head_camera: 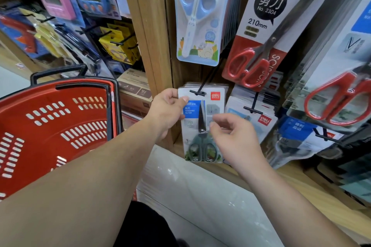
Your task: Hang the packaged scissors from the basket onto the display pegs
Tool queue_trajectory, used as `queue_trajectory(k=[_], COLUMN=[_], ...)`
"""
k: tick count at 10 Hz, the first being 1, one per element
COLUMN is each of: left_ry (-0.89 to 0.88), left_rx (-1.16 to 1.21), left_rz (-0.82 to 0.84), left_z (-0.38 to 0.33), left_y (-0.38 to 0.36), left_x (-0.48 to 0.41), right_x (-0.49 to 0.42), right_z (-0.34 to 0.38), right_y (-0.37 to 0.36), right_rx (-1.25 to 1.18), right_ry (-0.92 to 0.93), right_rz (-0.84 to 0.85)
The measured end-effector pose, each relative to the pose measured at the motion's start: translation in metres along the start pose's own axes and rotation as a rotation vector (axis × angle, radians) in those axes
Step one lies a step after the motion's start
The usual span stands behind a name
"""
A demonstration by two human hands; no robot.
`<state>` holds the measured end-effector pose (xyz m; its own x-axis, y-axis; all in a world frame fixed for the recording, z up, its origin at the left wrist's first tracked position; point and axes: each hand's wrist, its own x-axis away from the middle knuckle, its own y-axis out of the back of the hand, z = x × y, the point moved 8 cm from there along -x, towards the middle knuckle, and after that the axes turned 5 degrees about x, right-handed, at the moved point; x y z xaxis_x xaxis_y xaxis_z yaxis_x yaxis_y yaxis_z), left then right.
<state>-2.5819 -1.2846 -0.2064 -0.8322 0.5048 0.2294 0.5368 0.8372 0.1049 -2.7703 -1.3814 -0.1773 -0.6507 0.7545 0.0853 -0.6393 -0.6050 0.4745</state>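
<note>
A pack of green-handled scissors (202, 126) hangs at the front of a stack on a black display peg (197, 92), low on the wooden shelf wall. My left hand (170, 110) pinches the pack's upper left edge between thumb and fingers. My right hand (232, 138) hovers just in front of the pack's right side, fingers loosely curled and holding nothing. The red basket (54, 126) stands at the left; its visible inside shows no packs.
More scissor packs hang around: a blue child's pair (198, 16) above, red-handled ones (253, 66) to the right, blue-labelled packs (259, 118) on the neighbouring peg. Timers (54, 0) hang far left. A wooden post (152, 36) divides the displays. A pale floor ledge (200, 196) lies below.
</note>
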Motion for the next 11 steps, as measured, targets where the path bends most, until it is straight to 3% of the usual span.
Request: queue_trajectory(k=[4, 6, 8, 10, 11], left_ry=[-0.114, -0.076, 0.061, 0.098, 0.073], left_rx=[-0.007, -0.003, -0.206, -0.086, -0.119], left_rz=[-0.209, -0.183, -0.251, 0.078, 0.114], left_z=[0.001, 0.005, 0.021, 0.027, 0.025], left_y=[-0.005, -0.019, -0.012, -0.042, -0.046], left_x=[-0.017, -0.018, -0.017, -0.008, -0.006], right_x=[0.003, 0.008, 0.011, 0.01, 0.013], right_z=[-0.003, -0.004, -0.013, -0.036, -0.042], right_y=[0.009, 0.015, 0.021, 0.034, 0.038], right_rx=[-0.096, -0.13, -0.082, 0.228, 0.262], right_ry=[-0.012, -0.034, -0.063, -0.064, -0.039], right_rz=[-0.014, -0.014, 0.001, 0.066, 0.058])
